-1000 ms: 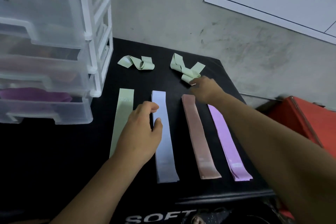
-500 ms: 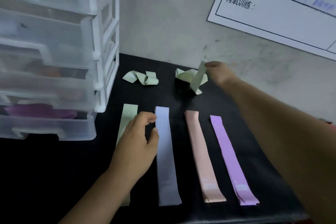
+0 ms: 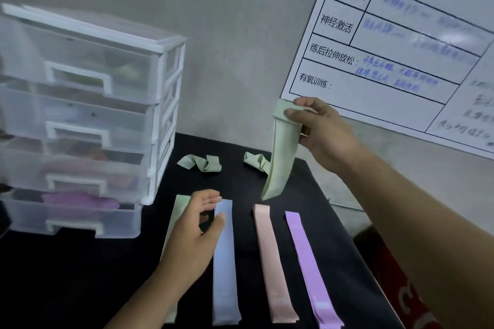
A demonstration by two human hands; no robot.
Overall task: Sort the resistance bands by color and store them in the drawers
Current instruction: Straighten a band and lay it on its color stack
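Note:
My right hand (image 3: 322, 132) pinches the top of a pale green band (image 3: 280, 157) and holds it up so it hangs above the black surface. Two more crumpled green bands lie behind, one (image 3: 200, 163) at centre and one (image 3: 255, 161) partly hidden by the hanging band. Flat in a row lie a green band (image 3: 179, 208), a blue band (image 3: 224, 262), a pink band (image 3: 271, 264) and a purple band (image 3: 307, 267). My left hand (image 3: 193, 232) hovers over the flat green and blue bands, fingers loosely curved, holding nothing.
A clear plastic drawer unit (image 3: 80, 120) with white frame stands at the left, drawers closed, purple bands showing in the bottom one. A printed chart (image 3: 395, 43) hangs on the grey wall. A red object (image 3: 401, 288) sits beyond the black surface's right edge.
My right hand has lifted the green band from the back of the surface up into the air, unfolding it. The camera view tilted upward. My left hand stayed over the flat bands.

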